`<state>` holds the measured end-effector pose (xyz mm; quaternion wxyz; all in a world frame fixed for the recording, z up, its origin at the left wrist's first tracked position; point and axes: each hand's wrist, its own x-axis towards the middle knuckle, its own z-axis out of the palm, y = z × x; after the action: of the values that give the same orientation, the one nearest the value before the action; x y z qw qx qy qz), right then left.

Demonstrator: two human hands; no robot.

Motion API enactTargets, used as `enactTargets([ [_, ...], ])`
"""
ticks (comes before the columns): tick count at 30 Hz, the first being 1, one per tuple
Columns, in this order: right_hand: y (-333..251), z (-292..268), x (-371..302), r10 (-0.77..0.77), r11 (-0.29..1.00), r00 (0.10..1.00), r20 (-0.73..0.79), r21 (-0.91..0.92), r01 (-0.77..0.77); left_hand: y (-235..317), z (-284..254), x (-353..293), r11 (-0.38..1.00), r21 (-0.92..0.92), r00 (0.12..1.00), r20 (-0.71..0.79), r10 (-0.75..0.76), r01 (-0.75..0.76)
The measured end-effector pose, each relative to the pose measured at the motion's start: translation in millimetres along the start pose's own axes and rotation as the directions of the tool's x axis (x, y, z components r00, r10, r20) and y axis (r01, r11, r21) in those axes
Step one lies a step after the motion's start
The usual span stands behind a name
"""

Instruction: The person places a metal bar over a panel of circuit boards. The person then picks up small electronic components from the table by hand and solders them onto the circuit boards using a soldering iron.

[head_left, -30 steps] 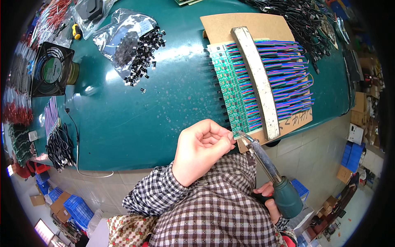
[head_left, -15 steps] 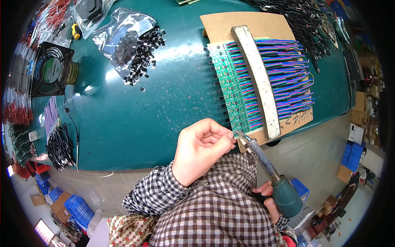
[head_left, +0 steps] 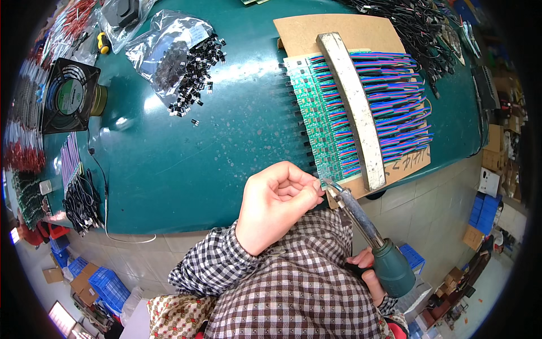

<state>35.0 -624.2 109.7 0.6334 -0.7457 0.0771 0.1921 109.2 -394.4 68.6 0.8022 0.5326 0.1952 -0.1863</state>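
Note:
Near the table's front edge, my left hand (head_left: pixel 276 206) is closed in a pinch at the nearest corner of a row of green circuit boards (head_left: pixel 309 110). Whatever sits between its fingertips is too small and covered to make out. My right hand (head_left: pixel 368 273) grips a soldering iron (head_left: pixel 361 219) by its dark green handle, partly hidden behind it. The iron's tip meets the nearest board beside my left fingertips. Blue, red and black wires (head_left: pixel 392 107) run rightward from the boards, and a worn metal bar (head_left: pixel 354 107) lies across them. Small black connectors stick out along the boards' left side.
Cardboard (head_left: pixel 339 28) lies under the boards. Loose black connectors (head_left: pixel 197 73) spill from a clear plastic bag (head_left: pixel 164 48) at the back left. A fan (head_left: pixel 72 96) stands at the left, near bundled wires (head_left: pixel 82 198). Black cables (head_left: pixel 418 39) are heaped at the back right.

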Motion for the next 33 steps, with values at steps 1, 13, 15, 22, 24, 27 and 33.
enactTargets([
  [1,-0.5,0.2,0.3,0.0,1.0,1.0,0.002,0.001,0.0,-0.5,-0.2,-0.1,1.0,-0.003,1.0,-0.001,0.01,-0.01],
  [13,1.6,2.9,-5.9,-0.014,1.0,0.999,-0.041,0.016,0.015,0.2,0.3,0.3,1.0,0.018,1.0,-0.002,0.013,-0.013],
  [15,-0.7,3.7,-6.4,0.017,0.999,0.999,-0.047,0.052,-0.015,1.1,0.5,0.1,1.0,0.021,1.0,-0.004,0.01,-0.01],
  [22,5.5,3.3,-10.0,-0.037,0.99,0.997,-0.073,0.133,0.047,0.7,1.1,0.2,0.999,0.033,1.0,-0.014,0.008,-0.008],
  [24,1.3,6.3,-8.0,-0.032,0.989,0.995,-0.095,0.138,0.045,1.0,1.2,0.2,1.0,0.03,1.0,-0.015,0.008,-0.007],
  [27,1.2,4.7,-7.9,-0.053,0.993,0.995,-0.081,0.097,0.061,1.4,1.3,0.1,1.0,0.027,1.0,-0.015,0.007,-0.006],
  [33,3.4,1.0,-8.0,-0.043,0.991,0.998,-0.048,0.124,0.049,2.3,1.7,-0.8,1.0,0.023,1.0,-0.01,0.003,-0.002],
])
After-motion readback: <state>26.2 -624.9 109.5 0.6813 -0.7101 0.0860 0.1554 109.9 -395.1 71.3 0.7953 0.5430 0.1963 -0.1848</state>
